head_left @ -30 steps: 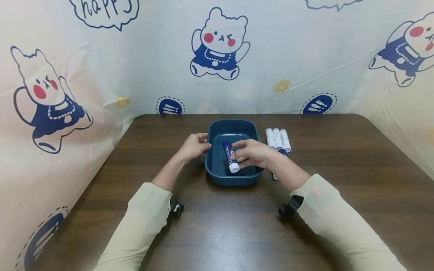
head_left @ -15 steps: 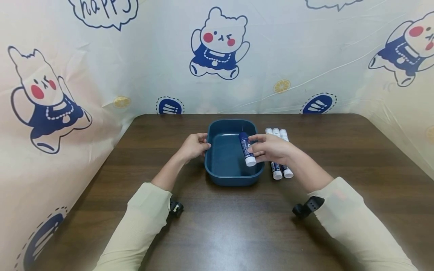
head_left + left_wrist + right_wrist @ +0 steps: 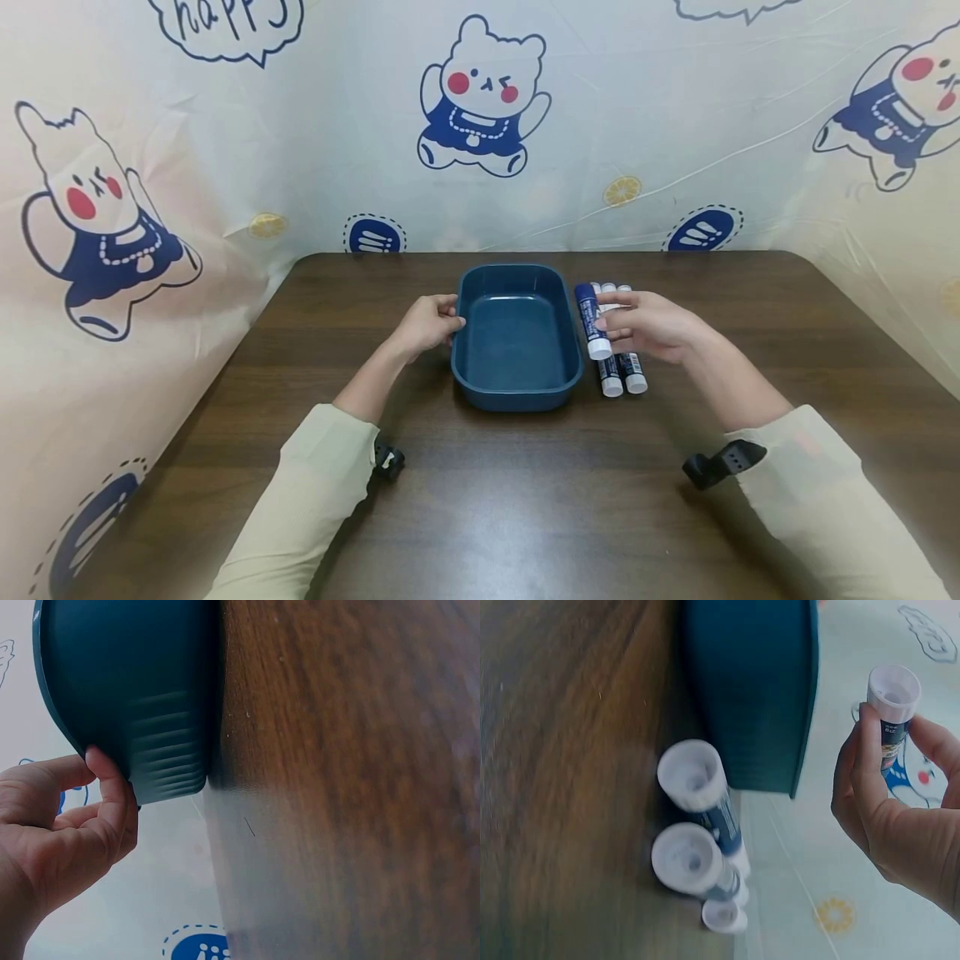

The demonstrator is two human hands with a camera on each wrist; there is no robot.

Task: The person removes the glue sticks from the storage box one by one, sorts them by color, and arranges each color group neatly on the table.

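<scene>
In the head view a dark blue-green plastic box (image 3: 517,346) stands on the table with nothing inside. My left hand (image 3: 429,327) pinches its left rim, thumb over the edge and fingers along the outer wall (image 3: 169,742). A glue stick (image 3: 592,318) with a blue cap and white base is held by my right hand (image 3: 651,327), between thumb and fingers. It hangs tilted just right of the box, above other glue sticks (image 3: 611,385) lying on the table. In the right wrist view the held stick's white base (image 3: 895,688) points toward the camera.
White-ended sticks (image 3: 608,288) lie side by side behind the right hand, partly covered by it. A brown wooden table (image 3: 510,500) extends in front and to both sides. A printed curtain (image 3: 322,125) rises behind the table's far edge.
My right hand has carried the glue stick rightward, up out of the box, to above the sticks lying beside it. My left hand has stayed at the box's rim.
</scene>
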